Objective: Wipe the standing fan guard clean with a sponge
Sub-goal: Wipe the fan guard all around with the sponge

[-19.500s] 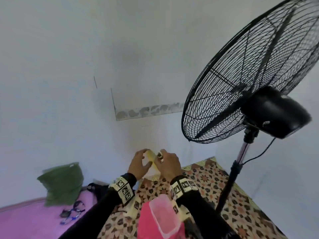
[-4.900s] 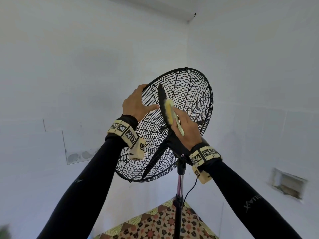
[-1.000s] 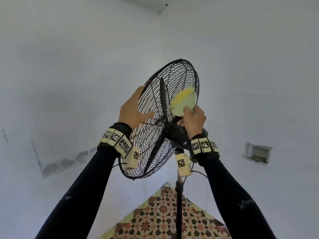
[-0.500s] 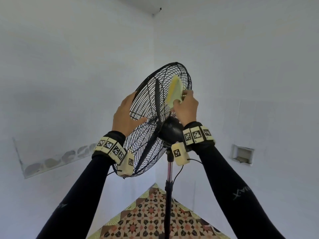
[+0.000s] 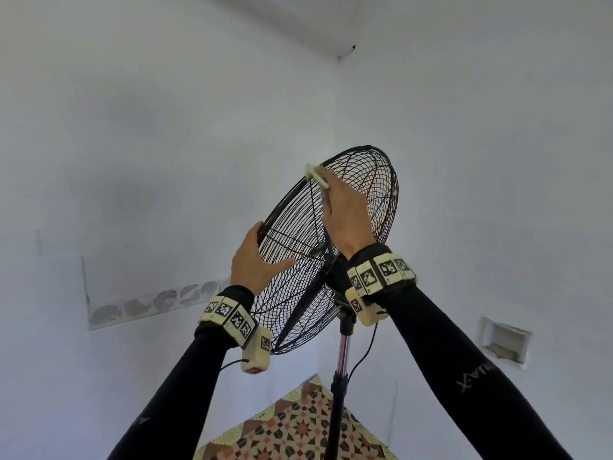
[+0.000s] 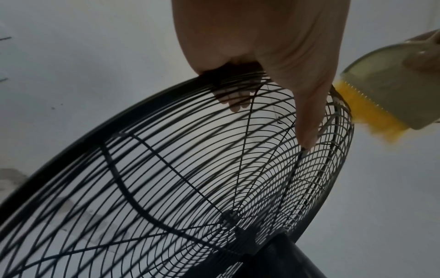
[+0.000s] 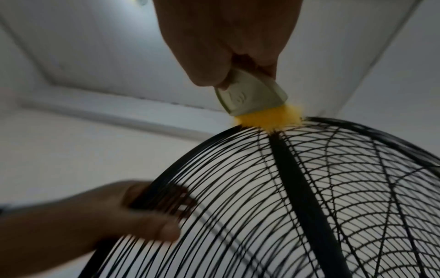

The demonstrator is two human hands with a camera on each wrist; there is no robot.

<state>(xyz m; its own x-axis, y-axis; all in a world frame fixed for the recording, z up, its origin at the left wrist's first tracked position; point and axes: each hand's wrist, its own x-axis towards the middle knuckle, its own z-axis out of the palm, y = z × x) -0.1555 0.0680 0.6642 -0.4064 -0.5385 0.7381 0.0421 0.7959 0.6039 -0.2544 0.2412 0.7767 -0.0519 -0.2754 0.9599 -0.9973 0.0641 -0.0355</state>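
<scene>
Both my arms reach up; my left hand (image 5: pixel 253 260) grips with curled fingers, my right hand (image 5: pixel 345 214) pinches higher.

Black wire guard (image 5: pixel 374 180) (glossy rim); sponge (image 7: pixel 269 120) fuzzy, smooth plastic back.

A plain room in a home, by the look of it: bare white walls (image 5: pixel 132 127) meet in a corner under a white ceiling (image 5: pixel 431 14). A patterned mat (image 5: pixel 298 433) covers the floor, and a standing fan (image 5: pixel 331 260) stands on it near a recessed wall box (image 5: pixel 504 340).
</scene>
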